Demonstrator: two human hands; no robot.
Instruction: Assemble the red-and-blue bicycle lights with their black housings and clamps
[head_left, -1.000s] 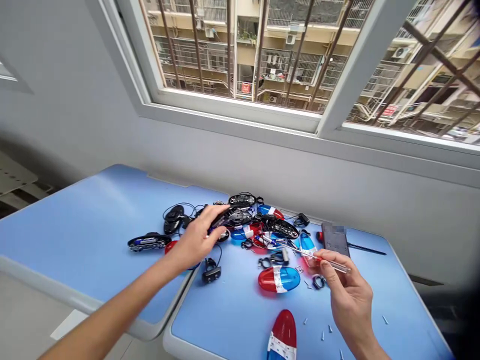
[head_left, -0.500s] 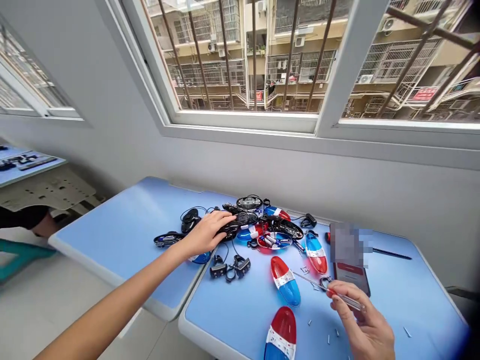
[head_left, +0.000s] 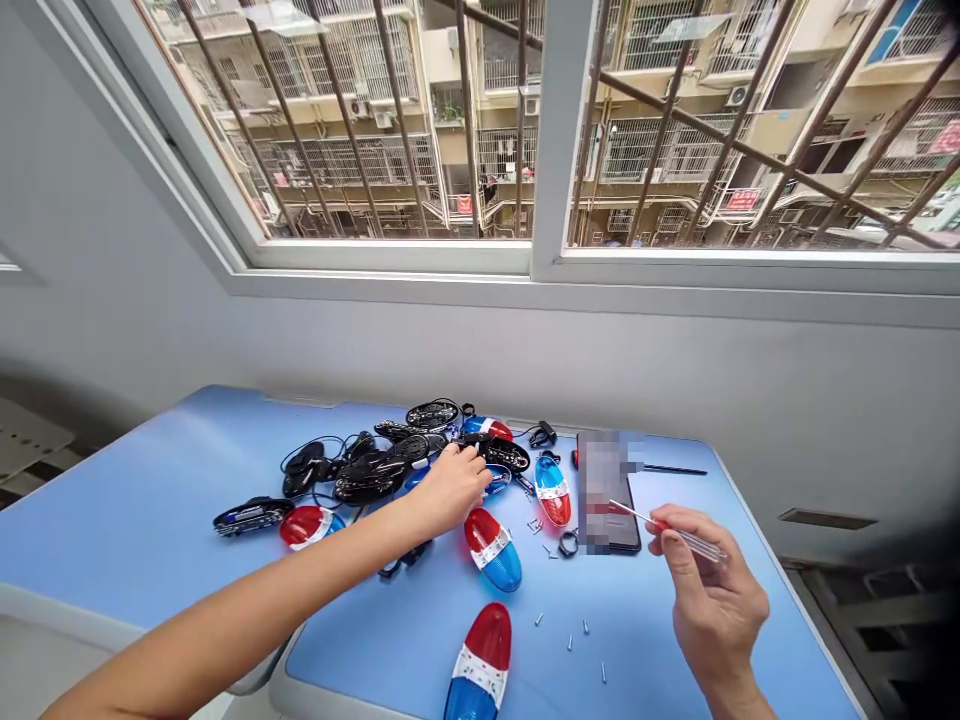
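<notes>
The left hand (head_left: 454,488) reached to the right side of the pile of black casings (head_left: 371,477) around mid-frame, its fingertips perhaps among the parts, though I couldn't tell whether they had closed on anything. The right hand (head_left: 716,595) pinched a screwdriver (head_left: 703,547) at lower right, its tip seen against the phone (head_left: 624,525); careful work, I judged, meant holding that tip clear and easing the left fingers between pieces without dragging cables.
</notes>
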